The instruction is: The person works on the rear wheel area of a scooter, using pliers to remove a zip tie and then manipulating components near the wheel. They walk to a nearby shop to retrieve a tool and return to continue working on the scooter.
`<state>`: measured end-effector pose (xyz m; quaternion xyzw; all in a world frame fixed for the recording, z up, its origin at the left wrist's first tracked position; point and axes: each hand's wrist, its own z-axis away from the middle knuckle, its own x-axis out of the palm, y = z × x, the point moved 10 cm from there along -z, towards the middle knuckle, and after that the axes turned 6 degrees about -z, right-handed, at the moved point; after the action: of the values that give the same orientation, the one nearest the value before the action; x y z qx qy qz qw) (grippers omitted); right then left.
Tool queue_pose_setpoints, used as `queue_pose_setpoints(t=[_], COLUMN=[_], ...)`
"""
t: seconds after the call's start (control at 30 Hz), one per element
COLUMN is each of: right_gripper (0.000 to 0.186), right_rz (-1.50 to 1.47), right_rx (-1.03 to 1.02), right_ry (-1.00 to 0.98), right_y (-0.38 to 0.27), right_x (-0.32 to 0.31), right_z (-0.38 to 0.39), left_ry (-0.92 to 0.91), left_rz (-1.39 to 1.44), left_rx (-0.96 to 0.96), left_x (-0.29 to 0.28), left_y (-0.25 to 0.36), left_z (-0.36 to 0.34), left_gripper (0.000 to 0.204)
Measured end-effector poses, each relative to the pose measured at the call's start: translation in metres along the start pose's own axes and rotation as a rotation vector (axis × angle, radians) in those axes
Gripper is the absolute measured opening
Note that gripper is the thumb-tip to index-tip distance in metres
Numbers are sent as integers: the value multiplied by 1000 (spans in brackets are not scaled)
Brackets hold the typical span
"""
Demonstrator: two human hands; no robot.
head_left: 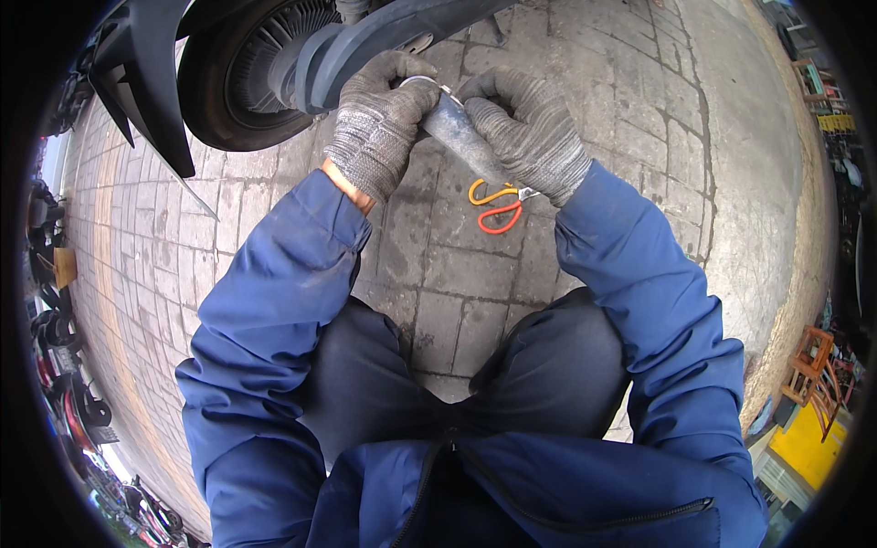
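Both my hands wear grey knitted gloves and meet in front of a vehicle wheel (pixel 260 78). Between them is a dusty blue-grey tube-like piece (pixel 466 139), slanting down to the right, with a thin pale edge at its upper end. My left hand (pixel 379 114) is closed on that upper end, thumb and fingers pinching it. The fingers of my right hand (pixel 530 128) curl against the piece's right side near the same end. Just below my right hand are scissors (pixel 500 217) with one orange and one red handle loop; their blades are mostly hidden by the glove.
A dark plastic fender (pixel 151 82) and a grey curved arm (pixel 375 41) of the vehicle overhang the upper left. Grey paving (pixel 466 265) lies under me, between my knees. Motorbikes (pixel 68 402) line the left rim; a wooden stool (pixel 808 365) and yellow box (pixel 808 447) stand right.
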<state>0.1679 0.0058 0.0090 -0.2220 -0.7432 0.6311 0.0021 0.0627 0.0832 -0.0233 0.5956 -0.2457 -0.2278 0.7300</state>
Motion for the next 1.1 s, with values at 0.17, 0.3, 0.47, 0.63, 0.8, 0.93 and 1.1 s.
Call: queue_pose_setpoints(t=[0.17, 0.3, 0.47, 0.63, 0.8, 0.93, 1.1], right_gripper=[17, 17, 17, 15, 15, 15, 14], right_rz=[38, 50, -13, 66, 74, 99, 198], right_rx=[59, 87, 61, 72, 26, -12, -151], right_ry=[-17, -24, -36, 10, 45, 56, 68], right_y=[12, 14, 7, 5, -2, -8, -24], right_x=[2, 2, 3, -1, -4, -6, -8], right_z=[-1, -3, -1, 0, 1, 2, 2], left_ry=[11, 10, -2, -27, -42, -70, -131], left_rz=[-98, -204, -273, -215, -244, -280, -322], left_rx=[63, 141, 263, 238, 260, 265, 270], left_x=[0, 1, 6, 9, 12, 15, 17], left_y=[3, 11, 24, 23, 29, 31, 30], left_z=[-1, 0, 4, 6, 9, 11, 9], left_gripper=[14, 13, 13, 13, 12, 11, 10])
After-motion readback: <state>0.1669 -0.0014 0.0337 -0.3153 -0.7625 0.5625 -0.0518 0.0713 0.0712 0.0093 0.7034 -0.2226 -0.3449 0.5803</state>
